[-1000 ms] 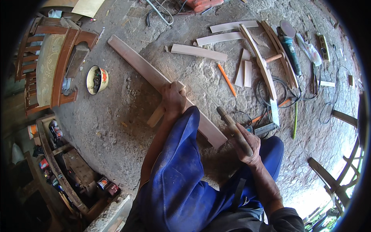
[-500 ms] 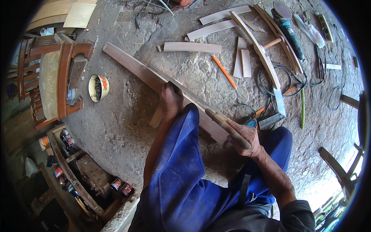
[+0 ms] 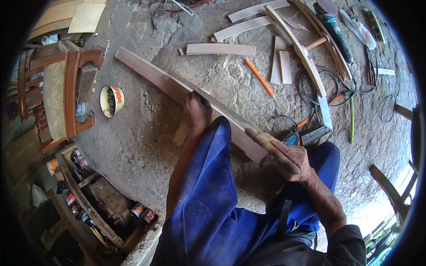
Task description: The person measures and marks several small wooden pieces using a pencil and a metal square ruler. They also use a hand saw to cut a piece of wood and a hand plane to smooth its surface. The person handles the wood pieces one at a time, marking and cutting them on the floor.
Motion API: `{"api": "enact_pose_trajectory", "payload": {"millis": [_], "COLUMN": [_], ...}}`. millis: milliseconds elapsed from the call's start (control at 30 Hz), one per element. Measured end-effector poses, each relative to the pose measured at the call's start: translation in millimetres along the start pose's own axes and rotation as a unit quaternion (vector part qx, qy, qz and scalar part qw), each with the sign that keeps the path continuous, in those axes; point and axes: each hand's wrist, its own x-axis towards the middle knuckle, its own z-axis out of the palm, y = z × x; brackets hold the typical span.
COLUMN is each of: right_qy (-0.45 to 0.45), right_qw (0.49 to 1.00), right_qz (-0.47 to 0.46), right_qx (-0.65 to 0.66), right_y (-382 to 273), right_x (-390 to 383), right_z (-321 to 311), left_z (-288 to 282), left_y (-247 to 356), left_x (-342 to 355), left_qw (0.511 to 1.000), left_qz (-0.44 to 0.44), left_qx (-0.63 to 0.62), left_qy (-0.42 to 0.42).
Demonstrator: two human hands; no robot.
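Observation:
A long pale wooden board (image 3: 148,71) lies slanted in front of me, running from the far left down past my left knee. My left hand (image 3: 197,111) is closed round the board near its middle, its fingertips partly hidden. Along the board's upper edge lies a long, narrow-bladed tool with a worn wooden handle (image 3: 259,138); whether it is a file or another blade I cannot tell. My right hand (image 3: 293,159) wraps that handle just above my right knee. A short wood piece (image 3: 180,133) shows under the board, beside my left forearm.
Curved wooden strips (image 3: 220,49) lie on the rough floor ahead. An orange pencil (image 3: 260,79), a metal square (image 3: 325,116), a hammer (image 3: 306,66) and an angle grinder (image 3: 336,33) with looping cables are rightward. A flowered bowl (image 3: 112,101), carved furniture (image 3: 55,95) and a wooden toolbox (image 3: 84,201) stand left.
My right hand has drawn the wooden-handled tool a little back, down and to the right along the board. My left hand keeps its place on the board. The view has shifted slightly.

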Motion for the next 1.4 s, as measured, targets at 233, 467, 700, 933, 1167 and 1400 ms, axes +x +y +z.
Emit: {"api": "enact_pose_trajectory", "payload": {"millis": [233, 467, 700, 933, 1167, 1400], "right_qy": [-0.02, -0.033, 0.003, 0.005, -0.039, -0.077], "right_qw": [0.998, 0.999, 0.999, 0.994, 0.999, 0.994], "right_qz": [0.05, 0.023, -0.039, -0.071, -0.006, 0.071], "right_qx": [0.04, -0.004, -0.031, -0.081, -0.012, 0.037], "right_y": [16.2, 1.3, 23.8, 20.2, 21.8, 37.9], "right_x": [35.6, -0.3, 30.7, 18.1, 13.1, 45.8], "right_z": [30.0, -2.6, 20.3, 13.1, -6.3, 30.3], "left_z": [-2.6, -0.5, -6.3, -8.3, -5.8, -10.7], "left_y": [1.4, 3.5, 6.4, 11.0, 6.0, 12.6], "left_x": [-0.5, -0.3, -0.9, 0.8, -1.0, 1.6], "left_qw": [1.0, 1.0, 1.0, 0.999, 0.998, 0.999], "left_qz": [0.018, -0.011, -0.011, -0.019, -0.033, -0.018], "left_qx": [-0.002, 0.009, 0.013, 0.038, 0.034, 0.012], "left_qy": [-0.003, -0.006, -0.024, -0.019, -0.037, -0.024]}}
